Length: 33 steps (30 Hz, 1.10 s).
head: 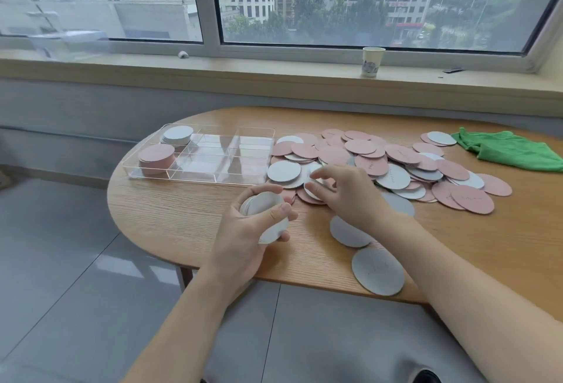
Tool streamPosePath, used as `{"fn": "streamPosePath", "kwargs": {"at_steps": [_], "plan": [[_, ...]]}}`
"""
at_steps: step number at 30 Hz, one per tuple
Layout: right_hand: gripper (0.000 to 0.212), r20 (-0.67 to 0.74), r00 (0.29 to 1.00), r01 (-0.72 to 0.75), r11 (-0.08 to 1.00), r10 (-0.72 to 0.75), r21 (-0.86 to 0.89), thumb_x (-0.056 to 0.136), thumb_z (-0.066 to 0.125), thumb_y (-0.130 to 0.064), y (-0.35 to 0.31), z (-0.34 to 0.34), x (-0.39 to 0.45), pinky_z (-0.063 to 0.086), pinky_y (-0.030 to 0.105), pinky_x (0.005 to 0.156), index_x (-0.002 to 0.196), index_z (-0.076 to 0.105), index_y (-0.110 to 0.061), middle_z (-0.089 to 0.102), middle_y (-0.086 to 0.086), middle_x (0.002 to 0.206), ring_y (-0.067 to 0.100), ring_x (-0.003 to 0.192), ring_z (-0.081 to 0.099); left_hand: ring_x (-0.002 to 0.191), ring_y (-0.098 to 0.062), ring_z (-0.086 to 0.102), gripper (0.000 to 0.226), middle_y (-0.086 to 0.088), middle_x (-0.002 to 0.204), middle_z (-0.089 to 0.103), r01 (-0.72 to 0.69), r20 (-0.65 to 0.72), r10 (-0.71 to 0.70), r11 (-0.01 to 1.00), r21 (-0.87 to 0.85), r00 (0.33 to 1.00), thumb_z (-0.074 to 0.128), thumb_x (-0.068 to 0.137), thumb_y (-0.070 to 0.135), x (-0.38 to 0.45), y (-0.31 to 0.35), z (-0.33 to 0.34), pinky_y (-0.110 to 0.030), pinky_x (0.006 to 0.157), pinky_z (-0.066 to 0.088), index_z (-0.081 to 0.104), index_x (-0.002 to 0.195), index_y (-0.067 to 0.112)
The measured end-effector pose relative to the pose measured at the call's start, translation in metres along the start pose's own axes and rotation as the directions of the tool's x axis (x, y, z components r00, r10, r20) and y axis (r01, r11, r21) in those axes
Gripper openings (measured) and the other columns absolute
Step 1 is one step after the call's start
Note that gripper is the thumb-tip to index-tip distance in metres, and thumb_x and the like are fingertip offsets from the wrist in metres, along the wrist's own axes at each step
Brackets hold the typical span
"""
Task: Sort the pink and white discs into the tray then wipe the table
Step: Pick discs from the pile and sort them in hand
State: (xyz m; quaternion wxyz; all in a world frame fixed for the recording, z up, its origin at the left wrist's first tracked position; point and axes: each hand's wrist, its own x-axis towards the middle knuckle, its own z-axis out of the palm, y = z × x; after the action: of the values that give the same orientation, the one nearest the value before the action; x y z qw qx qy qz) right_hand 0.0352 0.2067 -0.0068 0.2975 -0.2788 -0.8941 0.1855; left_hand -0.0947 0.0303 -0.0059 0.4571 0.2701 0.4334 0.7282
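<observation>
Your loose pile of pink and white discs (384, 163) sprawls flat and overlapping beside the clear divided tray (213, 166). Tray's left compartments hold a white stack (177, 134) and a pink stack (157, 154). Your left hand (243, 230) grips a white bundle (268, 215). Green cloth (511, 151) lies crumpled far right.

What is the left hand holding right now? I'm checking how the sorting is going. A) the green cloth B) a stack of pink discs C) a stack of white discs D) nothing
C: the left hand has its fingers and thumb curled round a stack of white discs above the table, while the green cloth lies untouched at the far right.
</observation>
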Motion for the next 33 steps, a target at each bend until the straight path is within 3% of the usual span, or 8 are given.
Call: {"fn": "streamPosePath", "kwargs": {"at_steps": [3, 6, 9, 19, 23, 27, 30, 33], "plan": [[0.030, 0.030, 0.999, -0.037, 0.999, 0.038, -0.036, 0.092, 0.071, -0.037, -0.004, 0.012, 0.026, 0.046, 0.027, 0.080, 0.113, 0.074, -0.015, 0.070, -0.003, 0.102, 0.012, 0.090, 0.060, 0.094, -0.035, 0.065, 0.043, -0.019, 0.105, 0.069, 0.010, 0.039, -0.010, 1.000, 0.008, 0.999, 0.085, 0.069, 0.001, -0.001, 0.004, -0.007, -0.032, 0.056, 0.054, 0.071, 0.108, 0.013], [0.038, 0.107, 0.990, -0.078, 0.991, 0.089, -0.107, 0.089, 0.073, -0.042, -0.008, 0.024, 0.050, 0.048, 0.036, 0.091, 0.116, 0.072, -0.015, 0.071, 0.004, 0.111, 0.021, 0.105, 0.063, 0.097, -0.037, 0.062, 0.044, -0.020, 0.106, 0.066, 0.044, 0.072, -0.044, 0.999, 0.007, 0.996, 0.088, 0.067, -0.002, -0.003, 0.008, -0.012, -0.031, 0.057, 0.057, 0.073, 0.105, 0.015], [0.053, 0.191, 0.975, -0.090, 0.986, 0.116, -0.140, 0.085, 0.075, -0.050, -0.012, 0.032, 0.067, 0.045, 0.031, 0.094, 0.123, 0.069, -0.014, 0.068, 0.004, 0.123, 0.020, 0.116, 0.060, 0.098, -0.036, 0.065, 0.046, -0.018, 0.105, 0.069, 0.076, 0.085, -0.076, 0.997, 0.008, 0.993, 0.088, 0.067, -0.003, -0.002, 0.010, -0.018, -0.032, 0.060, 0.057, 0.072, 0.106, 0.013], [0.075, 0.329, 0.920, -0.197, 0.977, 0.213, -0.083, 0.067, 0.089, -0.050, -0.013, 0.039, 0.097, 0.044, 0.030, 0.098, 0.129, 0.063, -0.017, 0.062, 0.000, 0.131, 0.018, 0.121, 0.056, 0.097, -0.035, 0.065, 0.042, -0.017, 0.105, 0.070, 0.106, 0.121, -0.108, 0.994, 0.027, 0.987, 0.086, 0.070, -0.002, 0.003, 0.009, -0.023, -0.034, 0.065, 0.060, 0.073, 0.106, 0.013], [0.065, 0.253, 0.951, -0.182, 0.983, 0.180, -0.017, 0.067, 0.092, -0.037, -0.015, 0.040, 0.093, 0.041, 0.025, 0.088, 0.121, 0.060, -0.017, 0.056, -0.004, 0.117, 0.015, 0.110, 0.053, 0.098, -0.035, 0.066, 0.043, -0.017, 0.105, 0.070, 0.107, 0.116, -0.110, 0.994, 0.035, 0.987, 0.088, 0.069, 0.000, 0.004, 0.010, -0.024, -0.036, 0.066, 0.060, 0.072, 0.108, 0.013], [0.035, 0.074, 0.982, -0.178, 0.979, 0.171, 0.096, 0.076, 0.087, -0.026, -0.014, 0.036, 0.081, 0.040, 0.019, 0.069, 0.102, 0.063, -0.021, 0.061, -0.001, 0.101, 0.014, 0.090, 0.057, 0.095, -0.034, 0.065, 0.046, -0.016, 0.100, 0.070, 0.111, 0.122, -0.109, 0.994, -0.006, 0.987, 0.088, 0.071, 0.001, 0.004, 0.010, -0.023, -0.036, 0.064, 0.057, 0.069, 0.112, 0.011], [0.014, 0.027, 0.974, -0.226, 0.944, 0.226, 0.238, 0.083, 0.081, -0.024, -0.016, 0.019, 0.068, 0.044, 0.023, 0.070, 0.091, 0.070, -0.023, 0.068, -0.002, 0.090, 0.009, 0.079, 0.060, 0.092, -0.033, 0.067, 0.046, -0.016, 0.099, 0.070, 0.107, 0.107, -0.105, 0.994, -0.016, 0.989, 0.087, 0.074, 0.000, 0.004, 0.010, -0.022, -0.039, 0.066, 0.058, 0.067, 0.115, 0.009], [0.008, 0.019, 0.966, -0.245, 0.884, 0.260, 0.398, 0.085, 0.079, -0.022, -0.021, -0.004, 0.050, 0.043, 0.021, 0.066, 0.089, 0.073, -0.020, 0.073, 0.000, 0.083, 0.004, 0.065, 0.059, 0.093, -0.035, 0.065, 0.048, -0.019, 0.102, 0.069, 0.109, 0.077, -0.106, 0.993, -0.037, 0.991, 0.091, 0.071, 0.007, 0.003, 0.011, -0.021, -0.039, 0.066, 0.059, 0.068, 0.113, 0.011]]}}
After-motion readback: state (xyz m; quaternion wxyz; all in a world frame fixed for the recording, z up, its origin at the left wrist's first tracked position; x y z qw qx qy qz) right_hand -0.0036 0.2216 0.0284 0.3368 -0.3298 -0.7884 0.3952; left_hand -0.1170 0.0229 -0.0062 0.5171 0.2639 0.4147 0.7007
